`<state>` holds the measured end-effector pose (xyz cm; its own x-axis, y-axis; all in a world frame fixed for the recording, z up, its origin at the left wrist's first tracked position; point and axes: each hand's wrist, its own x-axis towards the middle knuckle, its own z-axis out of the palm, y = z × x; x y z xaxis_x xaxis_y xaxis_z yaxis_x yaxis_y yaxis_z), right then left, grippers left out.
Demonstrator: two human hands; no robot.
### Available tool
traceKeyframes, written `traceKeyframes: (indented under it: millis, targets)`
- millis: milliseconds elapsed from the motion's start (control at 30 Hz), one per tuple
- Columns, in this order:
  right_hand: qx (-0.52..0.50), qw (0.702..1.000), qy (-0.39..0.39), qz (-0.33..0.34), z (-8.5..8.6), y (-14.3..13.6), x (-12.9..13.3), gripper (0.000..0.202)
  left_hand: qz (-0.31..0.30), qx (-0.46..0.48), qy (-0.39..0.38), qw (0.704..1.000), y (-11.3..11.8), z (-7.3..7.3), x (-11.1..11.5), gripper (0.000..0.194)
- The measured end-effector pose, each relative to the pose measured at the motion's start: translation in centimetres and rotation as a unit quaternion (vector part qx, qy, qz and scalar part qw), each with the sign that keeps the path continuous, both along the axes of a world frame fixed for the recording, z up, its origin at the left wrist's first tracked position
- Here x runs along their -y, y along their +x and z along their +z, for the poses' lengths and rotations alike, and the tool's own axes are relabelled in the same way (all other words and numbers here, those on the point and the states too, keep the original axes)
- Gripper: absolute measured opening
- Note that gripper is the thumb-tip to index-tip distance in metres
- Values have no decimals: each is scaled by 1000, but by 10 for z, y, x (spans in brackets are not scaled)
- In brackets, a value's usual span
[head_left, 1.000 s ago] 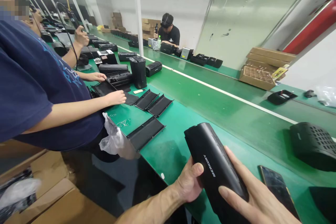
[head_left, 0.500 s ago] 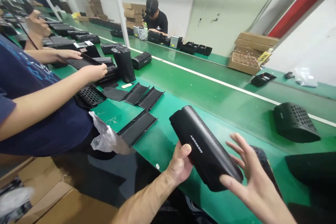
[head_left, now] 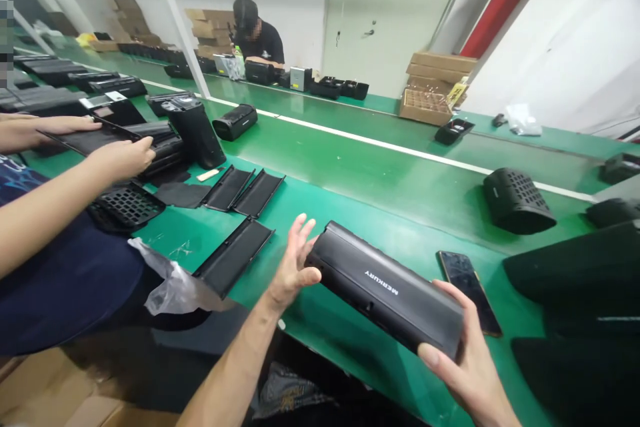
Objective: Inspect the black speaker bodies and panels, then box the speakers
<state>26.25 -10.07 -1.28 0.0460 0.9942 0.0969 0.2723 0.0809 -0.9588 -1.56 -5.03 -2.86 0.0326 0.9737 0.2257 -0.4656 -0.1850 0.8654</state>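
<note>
Head view, case: blk MERKURY case [head_left: 385, 290] was up in the air, tilted, above the counter [head_left: 325, 320] nr its near edge, lettering upside down as seen.
R grip: R hand [head_left: 470, 353] was clasped round the case's R end, thumb on near side, fingers on far side.
L grip: L hand [head_left: 291, 277] was loose, fingers spread, thumb right by the case's L end; couldn't tell if it touched.
Phone: dark phone [head_left: 469, 290] lay on the counter just beyond R hand.
Panels: nearest blk panel [head_left: 237, 253] lay toward the near edge, L of L hand; two more panels [head_left: 260, 192] lay side by side farther in.
Co-worker, L: co-worker's hands [head_left: 125, 160] held a thin dk panel [head_left: 83, 140] above a perforated part [head_left: 127, 205] on the counter.
Near edge, L: clear plastic bag [head_left: 173, 290] hung there, approx. below nearest panel.
Far R: perforated case [head_left: 520, 200] sat beyond the phone.
</note>
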Motion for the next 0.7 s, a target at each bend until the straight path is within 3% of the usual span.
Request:
traceKeyframes:
  millis: [133, 300, 533, 600, 700]
  targets:
    - [-9, 998, -56, 23, 0, 13, 3, 104, -112, -157, 35, 981, -22, 15, -6, 115]
    - [-4, 998, -54, 33, -1, 12, -1, 101, -49, -140, 18, 989, -5, 6, -1, 106]
    - [19, 995, -53, 77, 20, 44, -22, 110, -13, -31, -13, 999, 16, -10, 6, 104]
    - [-44, 996, -8, 83, 12, 47, -25, 123, -9, 50, -23, 998, 25, -10, 9, 105]
    - [-174, 978, 93, 64, -27, 26, -24, 133, -25, 190, -49, 980, 48, -14, 14, 100]
